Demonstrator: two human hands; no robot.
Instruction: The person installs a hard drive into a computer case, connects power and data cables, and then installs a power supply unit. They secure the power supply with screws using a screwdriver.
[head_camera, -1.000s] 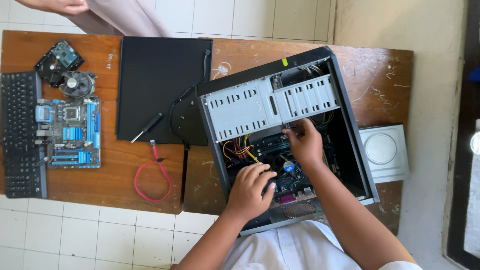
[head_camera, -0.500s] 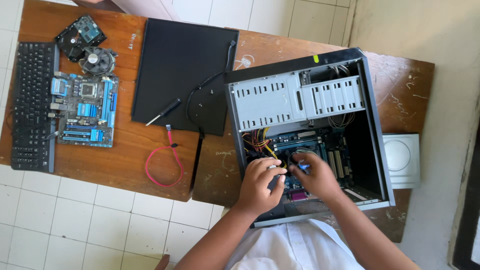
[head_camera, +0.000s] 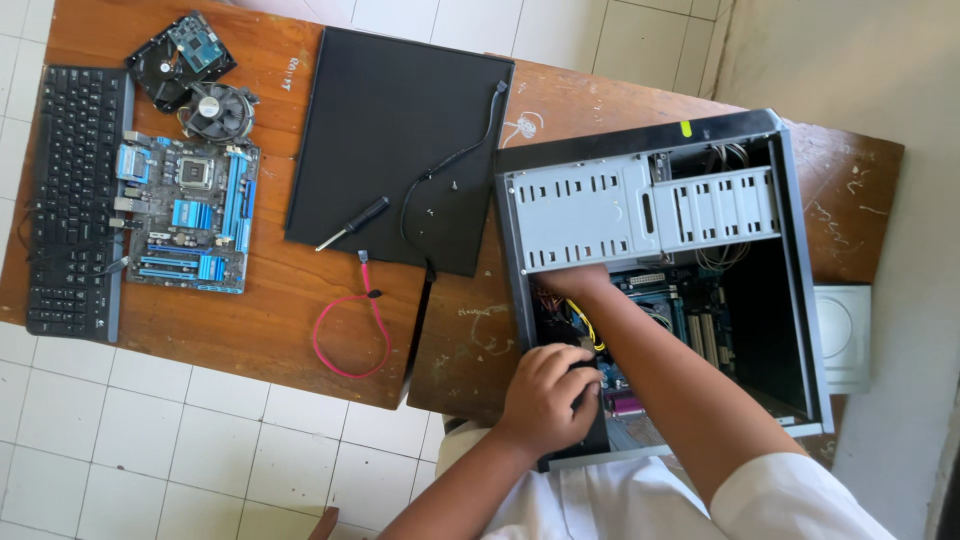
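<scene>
Wooden tables (head_camera: 250, 330), two set side by side, brown and scratched, stand on a white tiled floor (head_camera: 120, 450) with a pale wall (head_camera: 900, 80) along the right. On the left table: a black keyboard (head_camera: 72, 200) at the far left edge, a blue circuit board (head_camera: 185, 215) just beside it, a hard drive (head_camera: 182, 55) and a round cooling fan (head_camera: 217, 108) above the board. A flat black side panel (head_camera: 400, 130) lies across the seam of the tables, with a black cable (head_camera: 450, 165) on it, a screwdriver (head_camera: 352, 222) at its lower edge and a looped red cable (head_camera: 350, 325) below. On the right table lies an open computer case (head_camera: 660, 290), on its side, grey drive cage uppermost, a board and wires showing inside. A white disc drive (head_camera: 845, 335) sits just beside the case on its right. Left hand (head_camera: 548, 398): fingers curled, resting on the near lower-left corner of the case, clasped over a dark part; what it grips cannot be told. Right hand (head_camera: 575, 283): reaches deep into the case under the drive cage, fingers hidden; cannot tell whether clenched or released.
</scene>
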